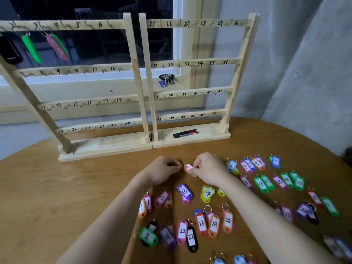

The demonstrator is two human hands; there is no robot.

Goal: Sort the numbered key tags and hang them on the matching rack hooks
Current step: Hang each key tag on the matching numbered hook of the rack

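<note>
Two wooden racks stand at the back of the round table: the left rack (pixel 133 77) with hooks numbered up to 24, the right rack (pixel 240 73) numbered 25 to 48. A green tag (pixel 31 48) and a pink-and-green pair (pixel 58 46) hang from the left rack's top rail. Many coloured numbered tags lie on the table, such as 13 (pixel 184 191), 14 (pixel 208 193) and 24 (pixel 214 223). My right hand (pixel 209 169) pinches a pink tag (pixel 188 168) just above the table. My left hand (pixel 162 169) is curled beside it, fingertips at the tag's ring end; the ring itself is hidden.
A black packet (pixel 185 133) lies on the right rack's base. A bunch of keys (pixel 167 79) sits on the window sill behind the racks. The wooden table (pixel 66 197) has bare wood on the left; tags spread across the right half to its edge.
</note>
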